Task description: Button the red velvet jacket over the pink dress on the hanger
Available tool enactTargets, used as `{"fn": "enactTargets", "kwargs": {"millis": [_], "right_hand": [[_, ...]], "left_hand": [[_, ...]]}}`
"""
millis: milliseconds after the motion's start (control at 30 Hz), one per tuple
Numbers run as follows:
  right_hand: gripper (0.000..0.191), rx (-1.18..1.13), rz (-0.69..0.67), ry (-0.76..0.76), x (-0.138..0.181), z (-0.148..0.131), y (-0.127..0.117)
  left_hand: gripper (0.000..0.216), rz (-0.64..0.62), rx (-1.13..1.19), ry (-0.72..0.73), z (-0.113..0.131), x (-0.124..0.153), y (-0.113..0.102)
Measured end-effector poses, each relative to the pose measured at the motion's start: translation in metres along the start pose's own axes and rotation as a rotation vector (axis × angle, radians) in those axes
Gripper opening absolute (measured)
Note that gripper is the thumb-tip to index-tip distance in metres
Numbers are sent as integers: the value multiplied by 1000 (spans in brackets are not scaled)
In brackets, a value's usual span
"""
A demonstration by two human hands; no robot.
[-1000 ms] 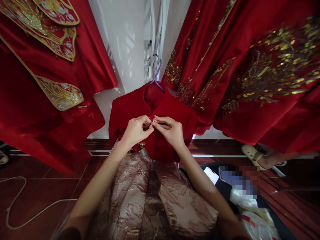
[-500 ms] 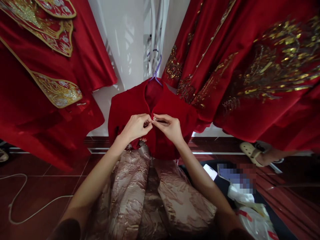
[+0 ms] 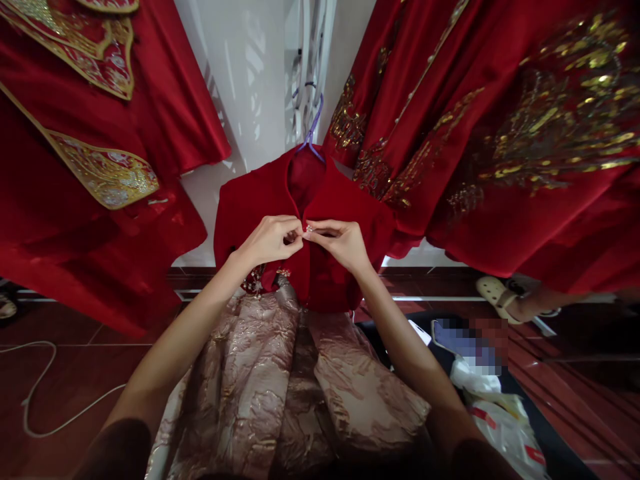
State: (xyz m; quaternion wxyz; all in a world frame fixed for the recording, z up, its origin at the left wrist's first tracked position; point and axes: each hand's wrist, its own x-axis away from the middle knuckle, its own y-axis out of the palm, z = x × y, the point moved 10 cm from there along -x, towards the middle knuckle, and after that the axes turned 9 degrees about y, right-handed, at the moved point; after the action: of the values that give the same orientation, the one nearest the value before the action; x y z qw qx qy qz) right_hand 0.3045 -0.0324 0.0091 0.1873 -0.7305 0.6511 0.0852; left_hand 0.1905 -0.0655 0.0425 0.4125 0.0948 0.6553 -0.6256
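A red jacket (image 3: 255,193) hangs in front of me on a purple hanger (image 3: 314,130). My left hand (image 3: 274,240) is closed in a pinch at the jacket's front opening; what lies between its fingertips is mostly hidden, but it seems to be the front edge. Just beside it, my right hand (image 3: 346,245) pinches a small pearly button (image 3: 309,229) on the other side of the opening. The fingertips of both hands nearly meet. Below them lies a shiny pinkish-brown brocade garment (image 3: 265,373), with a small beaded ornament (image 3: 283,273) near its top.
Red gowns with gold embroidery hang at left (image 3: 105,167) and right (image 3: 550,147). On a dark surface at lower right are a phone (image 3: 450,339), a white crumpled item (image 3: 473,377) and plastic packaging (image 3: 510,433). A person's foot in a clog (image 3: 495,298) and a cable (image 3: 40,400) show.
The whole view has shifted slightly, so the jacket and hands appear a little higher. Both hands keep their pinch at the jacket's opening.
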Motion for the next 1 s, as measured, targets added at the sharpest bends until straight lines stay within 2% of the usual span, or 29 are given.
{"fn": "enactTargets", "kwargs": {"millis": [133,300,367,500,700,767,900,1000], "right_hand": [[34,68,-3,-3,-6,8,1],[40,78,-53,-2,-2,12,8],[42,77,-44,-4,3,11,9],[38,71,48,-2,10,9,7],[29,92,137,-1,8,12,8],[24,134,207,-12,6,13,6],[15,224,355,-22,4,12,-1],[16,241,367,-23,7,12,-2]], "left_hand": [[10,-61,-144,13,-1,2,9],[14,-33,-287,-60,-4,5,5],[11,7,-241,-94,-6,5,3],[9,168,2,-158,-9,9,0],[15,298,198,-255,-10,23,11],[23,340,263,-287,-8,28,19],[52,421,374,-347,0,43,42],[59,385,328,-410,1,59,58]]}}
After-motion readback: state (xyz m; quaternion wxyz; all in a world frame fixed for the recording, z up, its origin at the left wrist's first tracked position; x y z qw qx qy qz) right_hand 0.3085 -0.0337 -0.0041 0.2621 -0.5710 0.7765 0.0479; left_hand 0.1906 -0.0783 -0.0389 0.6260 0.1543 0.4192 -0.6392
